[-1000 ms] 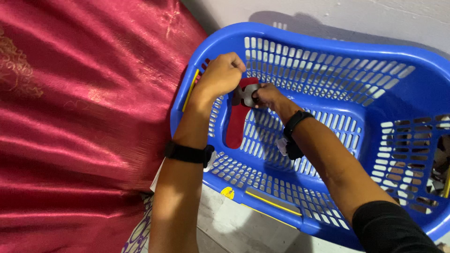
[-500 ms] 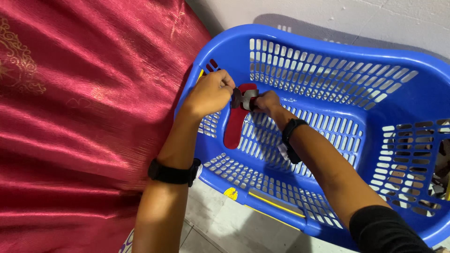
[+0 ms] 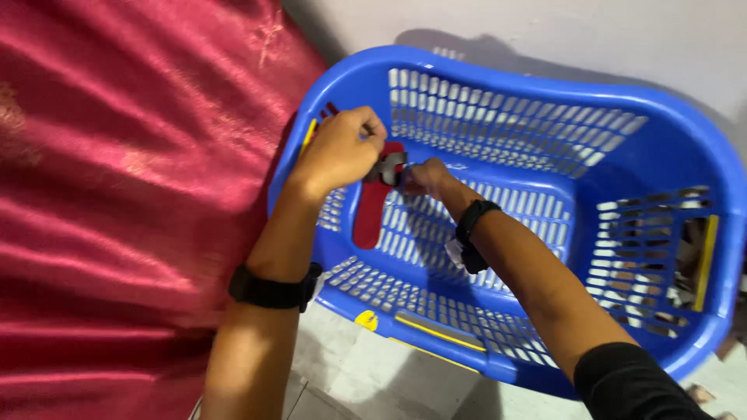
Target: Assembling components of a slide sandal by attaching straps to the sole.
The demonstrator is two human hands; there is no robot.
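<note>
A small dark clip-like piece (image 3: 387, 168) is being handled inside the blue basket (image 3: 537, 85), close to the basket's left end wall. It is pinched from both sides: the left hand (image 3: 338, 148) is clenched around its left part, and the fingers of the right hand (image 3: 424, 176) are closed on its right part, so the piece sits directly between the two grips, with the hands nearly touching. A red strip (image 3: 369, 214) hangs from the piece toward the basket's floor (it appears to be joined to the piece, though the joint is hidden by the fingers and this cannot be confirmed).

The work is judged to be midway: the piece is held and being worked, but whether it is fastened or undone cannot be told from this view. The strip has not been lifted out of the basket.

A black band is worn on each wrist. A red satin cloth (image 3: 117, 202) lies just left of the basket, and a pale floor (image 3: 366, 373) is seen below its near rim.
</note>
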